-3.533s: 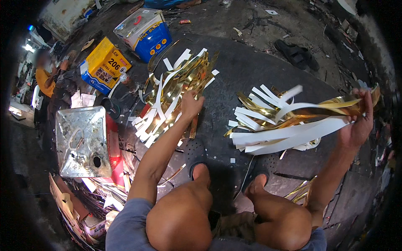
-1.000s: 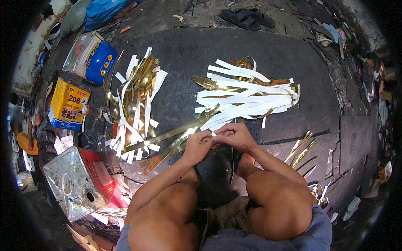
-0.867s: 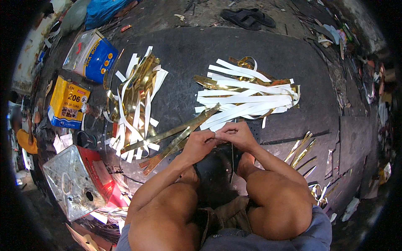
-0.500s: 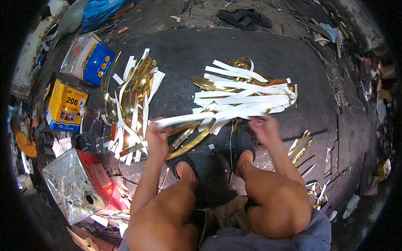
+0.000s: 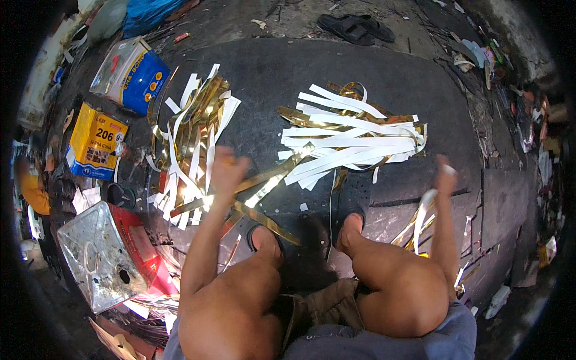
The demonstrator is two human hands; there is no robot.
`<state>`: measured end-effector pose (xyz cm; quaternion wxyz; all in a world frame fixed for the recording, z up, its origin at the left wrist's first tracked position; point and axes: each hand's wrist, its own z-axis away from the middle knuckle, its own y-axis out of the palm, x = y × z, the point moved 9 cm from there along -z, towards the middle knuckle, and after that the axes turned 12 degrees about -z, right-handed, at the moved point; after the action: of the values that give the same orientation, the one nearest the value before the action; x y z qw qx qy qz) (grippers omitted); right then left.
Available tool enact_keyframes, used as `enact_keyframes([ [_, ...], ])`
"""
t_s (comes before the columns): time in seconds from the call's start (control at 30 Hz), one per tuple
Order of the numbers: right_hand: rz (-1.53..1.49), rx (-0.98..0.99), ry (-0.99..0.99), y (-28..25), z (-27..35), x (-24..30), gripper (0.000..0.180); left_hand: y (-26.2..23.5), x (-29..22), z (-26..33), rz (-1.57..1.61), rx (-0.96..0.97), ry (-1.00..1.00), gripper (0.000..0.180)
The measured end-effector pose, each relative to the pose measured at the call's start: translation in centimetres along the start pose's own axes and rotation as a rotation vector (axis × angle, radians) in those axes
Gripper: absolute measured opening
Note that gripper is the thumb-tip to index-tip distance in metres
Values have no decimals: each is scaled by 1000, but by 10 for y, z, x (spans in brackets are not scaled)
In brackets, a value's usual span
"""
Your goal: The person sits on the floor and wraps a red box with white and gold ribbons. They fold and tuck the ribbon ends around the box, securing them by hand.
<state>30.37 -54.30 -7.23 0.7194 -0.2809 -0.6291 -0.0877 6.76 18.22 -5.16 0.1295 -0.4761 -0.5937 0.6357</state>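
My left hand (image 5: 228, 171), slightly blurred, is raised beside the left heap of white and gold strips (image 5: 195, 150). Its fingers are partly apart, with nothing visible in them. Long gold strips (image 5: 270, 174) cross the floor just behind and below it. To the right, my right hand (image 5: 444, 175) is stretched out, blurred, and appears open. A curved white strip (image 5: 423, 210) hangs or lies just left of its wrist, apart from the fingers, over a smaller group of gold strips (image 5: 427, 224). Another heap of white and gold strips (image 5: 354, 135) lies between the hands, farther off.
At left stand a blue-and-clear container (image 5: 135, 81), a yellow-and-blue box (image 5: 96, 144) and a dented red-and-silver tin (image 5: 108, 258). Dark sandals (image 5: 355, 29) lie at the far side. Scraps (image 5: 480, 54) litter the right edge. My feet (image 5: 264, 240) rest near the strips.
The white strip stretched between both hands has left the left hand and is now beside my right wrist. My right hand moved right; the left rose slightly. Gold strips near it shifted.
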Motion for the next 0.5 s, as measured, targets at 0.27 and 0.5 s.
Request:
enact_keyframes([
  [0.27, 300, 1354, -532, 306, 336, 92, 33, 100, -73, 49, -307, 518, 402, 34],
  [0.5, 191, 1494, -441, 320, 359, 81, 31, 55, -94, 71, 12, 560, 472, 21],
])
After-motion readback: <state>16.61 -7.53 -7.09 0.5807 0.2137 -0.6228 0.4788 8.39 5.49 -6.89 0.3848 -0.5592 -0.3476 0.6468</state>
